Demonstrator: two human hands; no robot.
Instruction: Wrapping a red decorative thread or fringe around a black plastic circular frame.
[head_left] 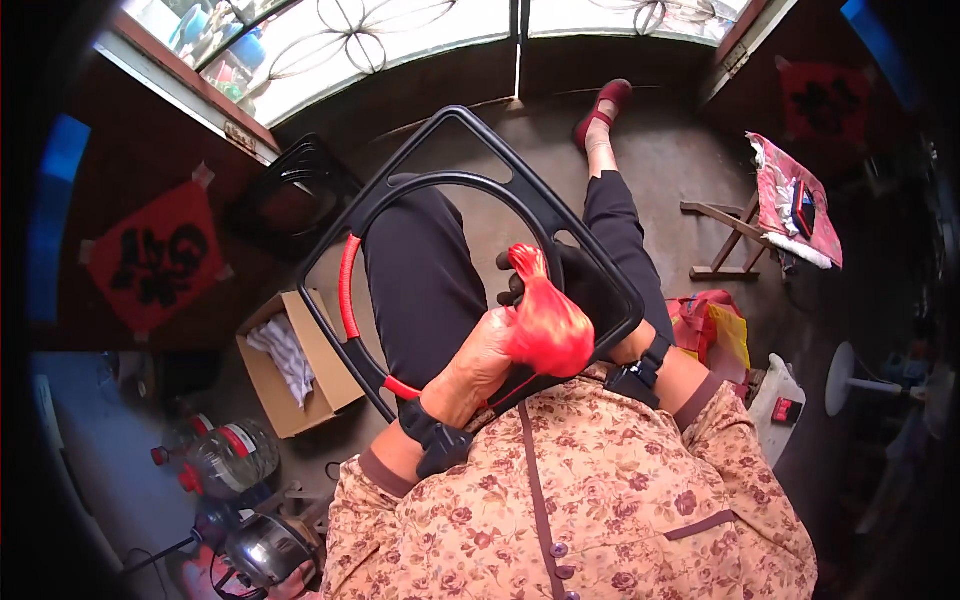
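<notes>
Black plastic frame [560, 215] propped across lap for wrapping, red strip covering part of ring; left hand [478, 365] closed on red strip bundle [548, 325], right hand [610, 345] behind frame, grip unclear.
</notes>
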